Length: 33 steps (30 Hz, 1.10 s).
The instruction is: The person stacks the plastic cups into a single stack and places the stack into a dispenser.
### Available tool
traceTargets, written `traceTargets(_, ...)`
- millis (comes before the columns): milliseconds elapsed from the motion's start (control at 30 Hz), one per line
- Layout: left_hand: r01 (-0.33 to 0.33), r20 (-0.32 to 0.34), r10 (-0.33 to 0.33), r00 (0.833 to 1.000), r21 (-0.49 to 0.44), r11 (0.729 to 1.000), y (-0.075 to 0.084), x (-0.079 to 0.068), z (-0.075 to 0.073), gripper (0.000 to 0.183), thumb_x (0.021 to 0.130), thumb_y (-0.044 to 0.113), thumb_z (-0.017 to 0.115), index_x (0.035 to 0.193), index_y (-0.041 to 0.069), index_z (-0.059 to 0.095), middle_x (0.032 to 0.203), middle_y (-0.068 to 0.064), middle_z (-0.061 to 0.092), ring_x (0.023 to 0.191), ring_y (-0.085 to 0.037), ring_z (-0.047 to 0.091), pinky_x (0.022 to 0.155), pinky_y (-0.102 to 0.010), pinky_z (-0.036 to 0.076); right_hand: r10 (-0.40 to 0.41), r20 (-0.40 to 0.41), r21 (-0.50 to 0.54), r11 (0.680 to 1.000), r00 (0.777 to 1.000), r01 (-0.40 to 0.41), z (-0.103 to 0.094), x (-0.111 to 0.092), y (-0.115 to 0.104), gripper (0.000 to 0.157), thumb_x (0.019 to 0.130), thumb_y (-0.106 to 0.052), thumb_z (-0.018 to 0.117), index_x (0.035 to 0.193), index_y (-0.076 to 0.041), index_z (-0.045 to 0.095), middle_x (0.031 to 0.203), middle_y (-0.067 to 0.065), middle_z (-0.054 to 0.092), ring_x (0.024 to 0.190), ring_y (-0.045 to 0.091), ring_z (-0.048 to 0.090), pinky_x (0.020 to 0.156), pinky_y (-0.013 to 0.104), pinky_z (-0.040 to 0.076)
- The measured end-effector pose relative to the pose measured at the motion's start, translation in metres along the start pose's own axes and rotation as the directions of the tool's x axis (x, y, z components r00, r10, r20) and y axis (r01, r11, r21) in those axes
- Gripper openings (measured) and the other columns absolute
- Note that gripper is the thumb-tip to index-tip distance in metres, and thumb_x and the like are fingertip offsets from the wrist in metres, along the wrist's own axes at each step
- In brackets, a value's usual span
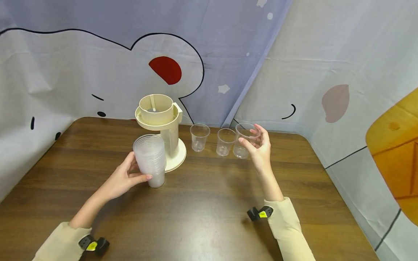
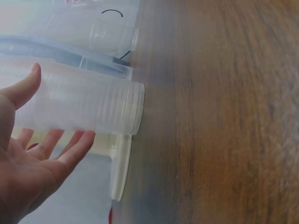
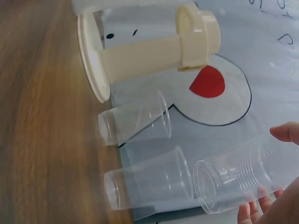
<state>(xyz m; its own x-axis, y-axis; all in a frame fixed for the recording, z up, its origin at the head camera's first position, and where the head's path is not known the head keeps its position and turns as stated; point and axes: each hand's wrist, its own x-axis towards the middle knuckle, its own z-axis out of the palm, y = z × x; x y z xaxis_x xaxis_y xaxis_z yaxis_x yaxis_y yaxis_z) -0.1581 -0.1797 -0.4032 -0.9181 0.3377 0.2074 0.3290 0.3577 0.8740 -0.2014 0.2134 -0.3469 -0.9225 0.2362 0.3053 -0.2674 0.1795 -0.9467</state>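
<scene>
A tall stack of nested clear plastic cups (image 1: 150,157) stands upright in front of the cream cup dispenser (image 1: 169,139). My left hand (image 1: 125,177) holds this stack, thumb on one side and fingers on the other. On the right, my right hand (image 1: 258,148) holds a clear plastic cup (image 3: 229,177) between thumb and fingers, its base raised off the table in the right wrist view. Ring lines cross that cup; whether more are nested inside I cannot tell. Two single clear cups, the left cup (image 1: 199,137) and the right cup (image 1: 225,143), stand between the dispenser and my right hand.
A brown wood-grain table (image 1: 202,217) lies under everything. Behind it hangs a printed curtain (image 1: 107,76) that meets the table's back edge. The dispenser has a round base (image 1: 177,157) and a ring-shaped top (image 1: 156,108).
</scene>
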Motion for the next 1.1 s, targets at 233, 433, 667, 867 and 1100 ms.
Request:
traceTargets(233, -0.005, -0.005, 0.005, 1.000, 0.002, 1.000, 0.000, 0.000, 0.000, 0.075, 0.086, 0.011, 0.072, 0.144, 0.007, 0.025, 0.135, -0.019, 0.047, 0.108, 0.000, 0.054, 0.089, -0.034, 0.056, -0.023, 0.039, 0.009, 1.000, 0.999, 0.023, 0.010, -0.001, -0.010, 0.067, 0.082, -0.005, 0.071, 0.141, -0.008, 0.039, 0.124, 0.003, 0.050, 0.103, 0.011, 0.047, 0.087, 0.023, 0.042)
traceTargets(433, 0.005, -0.002, -0.005, 1.000, -0.001, 1.000, 0.000, 0.000, 0.001, 0.076, 0.087, 0.012, 0.072, 0.145, 0.007, 0.023, 0.137, -0.021, 0.045, 0.118, -0.036, 0.052, 0.090, -0.043, 0.056, -0.031, 0.058, 0.024, 0.999, 0.998, 0.029, 0.017, -0.001, -0.015, 0.066, 0.082, -0.005, 0.071, 0.140, -0.010, 0.041, 0.124, 0.004, 0.050, 0.102, 0.010, 0.047, 0.086, 0.023, 0.042)
traceTargets(667, 0.008, -0.006, -0.008, 1.000, -0.001, 1.000, 0.001, 0.000, 0.002, 0.075, 0.086, 0.011, 0.072, 0.144, 0.006, 0.024, 0.136, -0.021, 0.046, 0.118, -0.038, 0.052, 0.090, -0.042, 0.056, -0.044, 0.090, 0.038, 0.998, 0.995, 0.040, 0.027, -0.001, -0.020, 0.066, 0.081, -0.006, 0.071, 0.140, -0.009, 0.040, 0.126, 0.005, 0.050, 0.101, 0.010, 0.046, 0.084, 0.022, 0.042)
traceTargets(867, 0.007, -0.003, -0.007, 1.000, -0.002, 1.000, 0.001, 0.000, 0.002, 0.075, 0.086, 0.011, 0.072, 0.144, 0.007, 0.024, 0.135, -0.020, 0.046, 0.117, -0.036, 0.052, 0.089, -0.040, 0.057, -0.050, 0.115, 0.049, 0.998, 0.992, 0.044, 0.033, -0.002, -0.023, 0.066, 0.081, -0.007, 0.072, 0.139, -0.010, 0.041, 0.131, 0.014, 0.049, 0.101, 0.010, 0.045, 0.084, 0.023, 0.040)
traceTargets(1100, -0.002, -0.012, 0.002, 1.000, -0.004, 1.000, 0.003, 0.000, 0.002, 0.074, 0.086, 0.010, 0.072, 0.143, 0.006, 0.025, 0.134, -0.020, 0.047, 0.114, -0.031, 0.055, 0.089, -0.038, 0.057, -0.079, 0.133, 0.059, 0.996, 0.988, 0.071, 0.037, -0.004, -0.028, 0.067, 0.080, -0.005, 0.072, 0.140, -0.008, 0.040, 0.132, 0.014, 0.049, 0.105, 0.013, 0.045, 0.084, 0.024, 0.042)
